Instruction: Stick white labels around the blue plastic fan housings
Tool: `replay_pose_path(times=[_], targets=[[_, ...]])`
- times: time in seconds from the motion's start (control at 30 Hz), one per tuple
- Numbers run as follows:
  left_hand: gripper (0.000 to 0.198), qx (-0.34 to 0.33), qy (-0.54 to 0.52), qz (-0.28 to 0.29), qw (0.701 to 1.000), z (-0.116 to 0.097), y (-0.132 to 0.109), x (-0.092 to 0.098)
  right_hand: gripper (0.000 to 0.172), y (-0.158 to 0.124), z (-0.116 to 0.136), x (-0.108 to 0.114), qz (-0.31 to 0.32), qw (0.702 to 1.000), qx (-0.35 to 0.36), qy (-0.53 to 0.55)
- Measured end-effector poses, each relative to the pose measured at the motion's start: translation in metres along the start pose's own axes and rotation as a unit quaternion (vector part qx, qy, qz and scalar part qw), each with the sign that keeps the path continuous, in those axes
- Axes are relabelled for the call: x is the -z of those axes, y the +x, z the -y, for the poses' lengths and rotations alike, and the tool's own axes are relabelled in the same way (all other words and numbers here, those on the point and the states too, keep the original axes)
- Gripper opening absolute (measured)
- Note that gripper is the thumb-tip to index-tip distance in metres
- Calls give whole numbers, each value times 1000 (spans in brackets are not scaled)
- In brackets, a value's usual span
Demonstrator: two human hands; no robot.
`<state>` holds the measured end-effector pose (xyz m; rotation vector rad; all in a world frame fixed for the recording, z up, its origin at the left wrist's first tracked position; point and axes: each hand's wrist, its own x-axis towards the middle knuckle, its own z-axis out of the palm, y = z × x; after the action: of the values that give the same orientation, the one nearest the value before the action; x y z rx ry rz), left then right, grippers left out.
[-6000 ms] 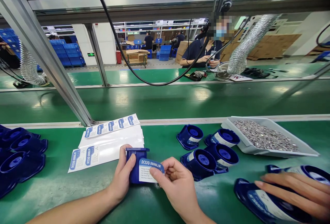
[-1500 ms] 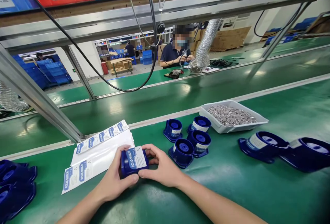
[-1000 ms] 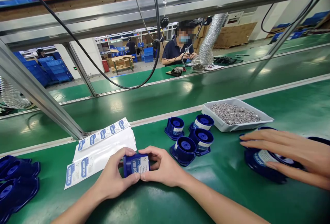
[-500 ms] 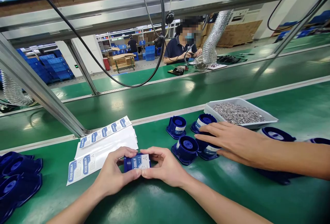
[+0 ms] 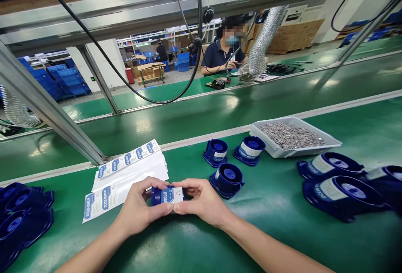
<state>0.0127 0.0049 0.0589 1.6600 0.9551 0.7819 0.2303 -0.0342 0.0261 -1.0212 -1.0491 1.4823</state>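
Observation:
A blue plastic housing (image 5: 156, 196) with a blue and white label (image 5: 172, 195) is held between my two hands, low in the middle of the view. My left hand (image 5: 143, 204) grips its left end, thumb on the label. On the right end, my right hand (image 5: 201, 202) has fingers behind and thumb pressed on the label's lower edge. Sheets of matching labels (image 5: 125, 176) lie behind and left of my left hand. Three labelled blue housings (image 5: 230, 179) stand upright just right of my right hand.
A grey tray (image 5: 279, 152) of small metal pieces stands behind at the right. Several blue housings (image 5: 342, 193) are at the right, and more (image 5: 19, 222) at the far left. A metal post (image 5: 63, 109) slants down on the left. A person (image 5: 221, 57) sits across the bench.
Another person's hand has withdrawn from over the housings on the right, and one housing that was under it is gone from the group. My hands have barely moved.

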Motion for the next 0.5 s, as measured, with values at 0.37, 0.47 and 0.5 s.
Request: replay_pose_path(times=[0.37, 0.47, 0.5], targets=[[40, -33, 20, 12, 999, 3, 1, -4, 54, 5, -7, 5, -16, 999, -28, 35], [39, -71, 39, 0, 997, 11, 2, -7, 53, 7, -10, 6, -33, 999, -16, 16], [38, -72, 38, -5, 997, 14, 3, -8, 53, 8, -11, 6, -35, 999, -9, 4]])
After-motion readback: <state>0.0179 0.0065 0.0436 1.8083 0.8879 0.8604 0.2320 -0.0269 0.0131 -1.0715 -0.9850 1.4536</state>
